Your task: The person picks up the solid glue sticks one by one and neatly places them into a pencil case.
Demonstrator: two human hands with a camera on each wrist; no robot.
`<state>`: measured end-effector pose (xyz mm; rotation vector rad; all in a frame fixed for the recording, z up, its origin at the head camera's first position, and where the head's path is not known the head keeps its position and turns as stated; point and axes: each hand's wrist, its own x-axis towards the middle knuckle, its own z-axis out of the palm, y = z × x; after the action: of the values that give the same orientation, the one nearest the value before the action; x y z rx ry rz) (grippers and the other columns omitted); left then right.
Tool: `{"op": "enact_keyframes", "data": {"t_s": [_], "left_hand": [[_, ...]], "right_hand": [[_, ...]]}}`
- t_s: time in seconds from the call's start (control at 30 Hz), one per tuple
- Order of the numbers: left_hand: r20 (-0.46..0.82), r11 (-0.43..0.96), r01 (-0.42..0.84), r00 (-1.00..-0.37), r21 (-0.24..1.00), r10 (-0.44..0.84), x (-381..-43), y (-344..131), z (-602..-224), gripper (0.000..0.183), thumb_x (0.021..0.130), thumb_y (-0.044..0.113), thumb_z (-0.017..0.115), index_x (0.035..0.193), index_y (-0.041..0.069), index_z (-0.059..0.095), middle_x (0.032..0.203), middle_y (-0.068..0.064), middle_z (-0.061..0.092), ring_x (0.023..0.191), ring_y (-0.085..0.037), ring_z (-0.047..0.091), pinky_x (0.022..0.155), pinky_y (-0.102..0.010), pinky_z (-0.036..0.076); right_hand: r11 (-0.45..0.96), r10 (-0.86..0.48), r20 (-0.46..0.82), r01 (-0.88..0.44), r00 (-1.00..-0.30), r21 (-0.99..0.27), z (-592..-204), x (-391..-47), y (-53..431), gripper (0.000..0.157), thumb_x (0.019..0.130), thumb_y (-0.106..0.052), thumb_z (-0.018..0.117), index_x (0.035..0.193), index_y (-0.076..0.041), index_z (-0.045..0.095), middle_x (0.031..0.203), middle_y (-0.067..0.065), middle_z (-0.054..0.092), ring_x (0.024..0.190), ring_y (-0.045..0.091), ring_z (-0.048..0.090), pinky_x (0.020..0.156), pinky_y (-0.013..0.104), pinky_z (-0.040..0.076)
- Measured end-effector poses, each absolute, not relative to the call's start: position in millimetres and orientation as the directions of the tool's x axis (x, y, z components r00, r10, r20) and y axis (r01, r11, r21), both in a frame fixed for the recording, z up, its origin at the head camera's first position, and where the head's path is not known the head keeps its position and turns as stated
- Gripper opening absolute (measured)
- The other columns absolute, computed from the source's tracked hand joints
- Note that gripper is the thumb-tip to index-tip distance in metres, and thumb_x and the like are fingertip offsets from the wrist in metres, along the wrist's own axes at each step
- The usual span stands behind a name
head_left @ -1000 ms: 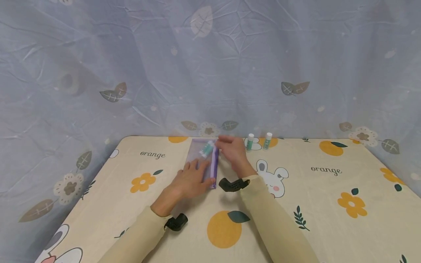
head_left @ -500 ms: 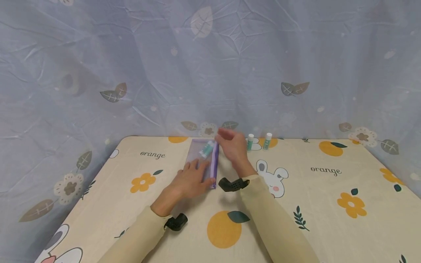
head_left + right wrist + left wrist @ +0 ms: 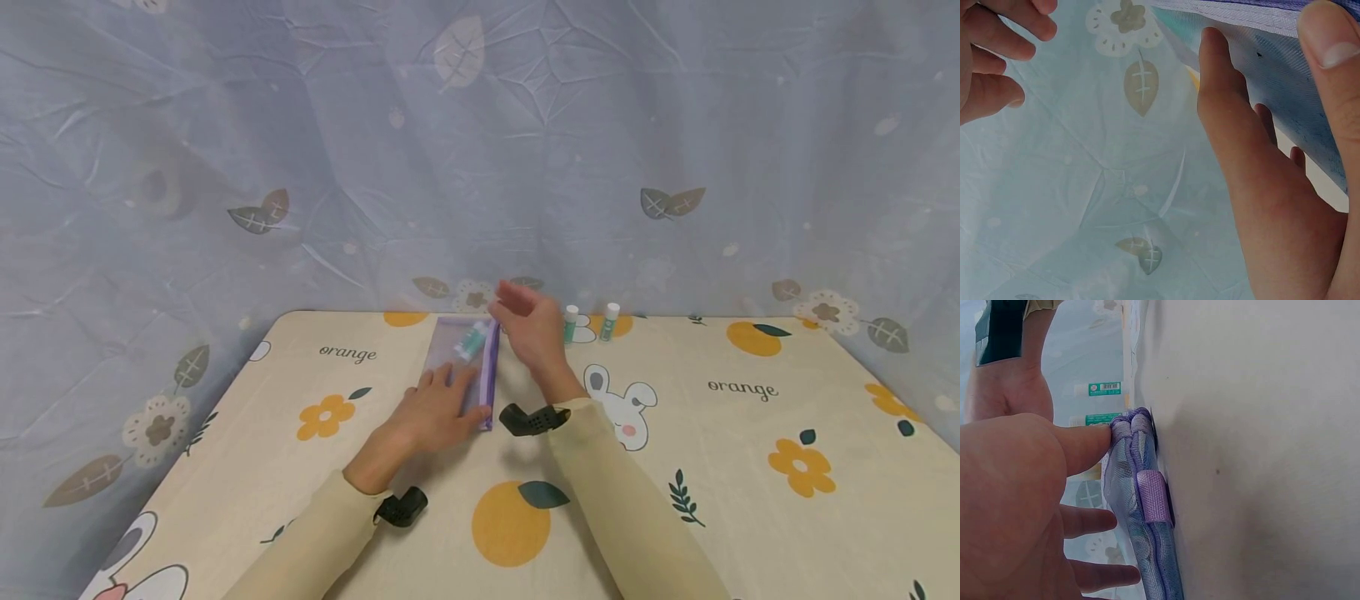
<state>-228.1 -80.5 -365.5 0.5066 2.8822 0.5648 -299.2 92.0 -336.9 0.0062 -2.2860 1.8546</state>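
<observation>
A flat see-through pouch [image 3: 442,354] with a purple zipper edge [image 3: 490,367] lies at the back middle of the table. Inside it shows a green-and-white tube [image 3: 471,340], which looks like a glue stick. My left hand [image 3: 431,412] rests spread on the pouch's near part, thumb over the zipper edge; the left wrist view shows that thumb [image 3: 1082,447] at the pouch's end. Raised over the far zipper corner, my right hand [image 3: 531,333] keeps thumb and fingers apart. In the right wrist view the right fingers [image 3: 1013,31] hold nothing visible.
Two similar white-capped green tubes stand to the right of my right hand, the nearer [image 3: 571,323] partly behind it and the other [image 3: 610,322] farther right. A patterned cloth [image 3: 690,433] covers the table. A blue-grey curtain [image 3: 480,150] hangs behind its back edge.
My right hand's fingers have lifted upward from the far end of the zipper edge, opening a gap from the thumb. The left hand, pouch and tubes have stayed in place.
</observation>
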Motion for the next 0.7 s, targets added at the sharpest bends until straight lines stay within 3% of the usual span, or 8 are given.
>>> {"op": "enact_keyframes", "data": {"t_s": [0.27, 0.7], "left_hand": [[-0.092, 0.872, 0.293, -0.931, 0.393, 0.354, -227.9, -80.0, -365.3, 0.071, 0.106, 0.05, 0.058, 0.165, 0.015, 0.036, 0.168, -0.025, 0.034, 0.153, -0.048, 0.035, 0.117, -0.073, 0.035], [-0.1, 0.875, 0.284, -0.932, 0.392, 0.347, -226.9, -79.4, -364.8, 0.071, 0.106, 0.05, 0.058, 0.165, 0.016, 0.036, 0.168, -0.024, 0.034, 0.153, -0.047, 0.035, 0.119, -0.072, 0.034]], "right_hand": [[0.195, 0.091, 0.25, -0.229, -0.964, -0.954, -338.5, -300.3, 93.7, 0.051, 0.1, -0.018, 0.075, 0.149, -0.01, 0.062, 0.144, 0.008, 0.07, 0.132, 0.026, 0.069, 0.108, 0.041, 0.056], [0.222, 0.108, 0.239, -0.211, -0.965, -0.952, -335.0, -300.2, 96.7, 0.047, 0.099, -0.019, 0.076, 0.144, -0.012, 0.066, 0.138, 0.008, 0.073, 0.129, 0.026, 0.07, 0.108, 0.042, 0.056]]}}
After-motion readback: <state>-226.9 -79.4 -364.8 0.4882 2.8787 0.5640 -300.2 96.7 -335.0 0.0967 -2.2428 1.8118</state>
